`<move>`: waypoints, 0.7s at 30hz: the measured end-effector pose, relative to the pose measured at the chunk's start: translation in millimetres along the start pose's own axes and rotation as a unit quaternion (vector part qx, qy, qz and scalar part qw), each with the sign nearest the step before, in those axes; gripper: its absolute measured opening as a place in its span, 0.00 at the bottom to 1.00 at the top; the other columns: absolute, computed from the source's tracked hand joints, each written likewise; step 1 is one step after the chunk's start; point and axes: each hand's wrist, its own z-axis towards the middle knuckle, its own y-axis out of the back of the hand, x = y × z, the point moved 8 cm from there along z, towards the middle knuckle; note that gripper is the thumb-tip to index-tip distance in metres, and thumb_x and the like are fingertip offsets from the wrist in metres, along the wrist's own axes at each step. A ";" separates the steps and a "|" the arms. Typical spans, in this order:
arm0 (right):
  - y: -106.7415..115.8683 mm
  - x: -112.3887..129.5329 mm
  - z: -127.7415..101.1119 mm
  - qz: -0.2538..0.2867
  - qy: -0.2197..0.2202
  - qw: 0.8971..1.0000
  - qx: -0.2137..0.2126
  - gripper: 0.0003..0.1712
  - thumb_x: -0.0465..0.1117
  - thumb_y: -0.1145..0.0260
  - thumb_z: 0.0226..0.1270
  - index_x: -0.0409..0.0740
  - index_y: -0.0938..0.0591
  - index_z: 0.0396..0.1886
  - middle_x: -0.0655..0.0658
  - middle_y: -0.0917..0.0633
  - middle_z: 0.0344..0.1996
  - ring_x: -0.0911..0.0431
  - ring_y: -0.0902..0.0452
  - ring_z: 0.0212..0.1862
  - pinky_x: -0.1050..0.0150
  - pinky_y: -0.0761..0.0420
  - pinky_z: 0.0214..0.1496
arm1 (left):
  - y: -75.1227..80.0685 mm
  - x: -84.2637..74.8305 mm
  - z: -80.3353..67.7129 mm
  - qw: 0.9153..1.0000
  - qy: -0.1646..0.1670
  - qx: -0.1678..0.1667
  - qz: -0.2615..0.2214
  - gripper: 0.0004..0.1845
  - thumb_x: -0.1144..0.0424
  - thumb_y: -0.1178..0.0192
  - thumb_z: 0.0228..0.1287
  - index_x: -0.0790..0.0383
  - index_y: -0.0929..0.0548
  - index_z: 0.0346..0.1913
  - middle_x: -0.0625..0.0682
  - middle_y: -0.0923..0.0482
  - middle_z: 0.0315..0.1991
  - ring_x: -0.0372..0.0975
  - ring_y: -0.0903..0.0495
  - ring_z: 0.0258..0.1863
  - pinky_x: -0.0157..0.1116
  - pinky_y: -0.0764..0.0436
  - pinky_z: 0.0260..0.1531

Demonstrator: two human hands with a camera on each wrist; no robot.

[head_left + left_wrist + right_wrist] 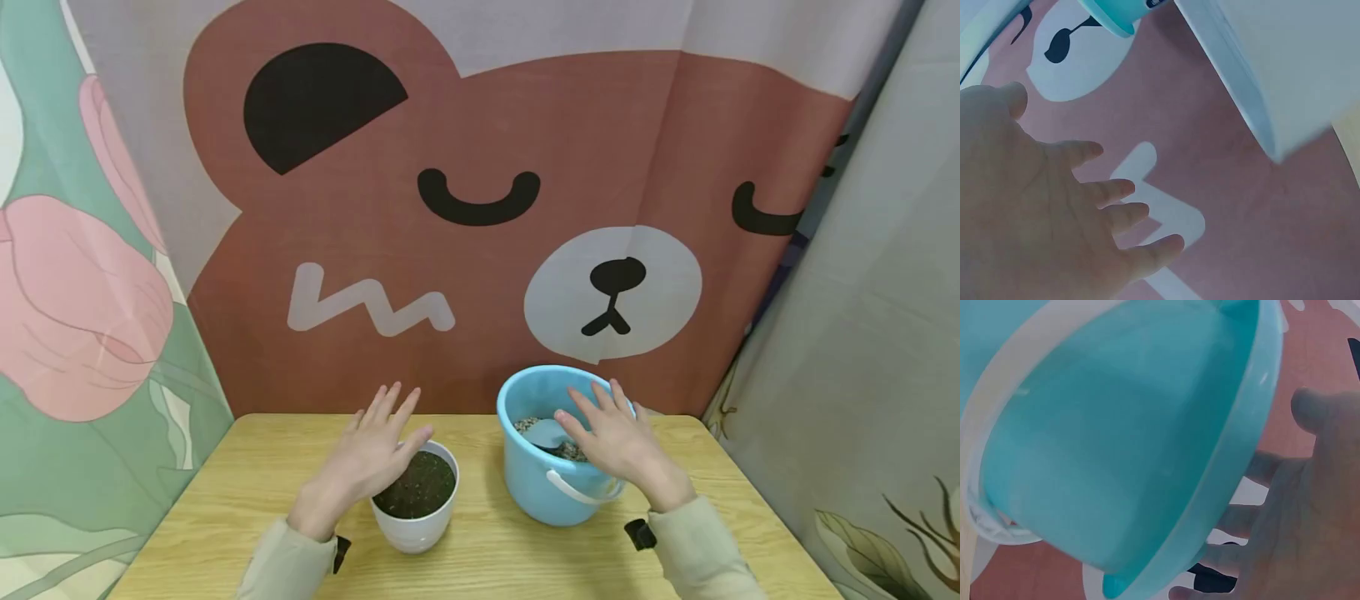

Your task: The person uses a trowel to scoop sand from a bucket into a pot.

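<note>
No words, numbers, labels or brand marks can be read in any view. The brown cartoon-bear fabric backdrop point(480, 208) carries only drawn features, and the round white plastic pot point(417, 525) and the light-blue plastic bucket point(536, 492) are unmarked.

A light wooden table point(247, 492) with visible grain fills the lower part of the head view. Behind it hangs a large cloth backdrop point(487, 108) printed with a brown cartoon bear: a black ear patch, closed curved eyes, a pale round muzzle point(660, 292) with a black nose, and a whitish zigzag mark point(367, 308). To the left hangs a green curtain point(82, 333) with a pink tulip. To the right hangs a pale grey curtain point(877, 333), with what seems a leaf print near its lower edge.
</note>
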 end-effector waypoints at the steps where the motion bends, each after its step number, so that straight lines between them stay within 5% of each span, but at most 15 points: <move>1: -0.3 -1.5 0.8 -0.003 0.001 1.000 0.003 0.44 0.70 0.63 0.73 0.46 0.36 0.75 0.30 0.43 0.73 0.31 0.61 0.74 0.26 0.53 0.64 | -1.7 -3.2 1.7 1.000 0.000 0.005 -0.006 0.43 0.27 0.70 0.69 0.50 0.49 0.78 0.58 0.57 0.78 0.52 0.60 0.76 0.62 0.51 0.67; 21: -2.3 -16.4 14.4 -0.066 0.024 0.997 0.036 0.34 0.63 0.46 0.72 0.45 0.23 0.65 0.38 0.22 0.59 0.36 0.32 0.62 0.32 0.32 0.52 | -35.3 -63.8 33.9 0.991 -0.033 0.039 -0.126 0.42 0.30 0.58 0.68 0.50 0.45 0.78 0.54 0.52 0.77 0.49 0.56 0.76 0.63 0.46 0.65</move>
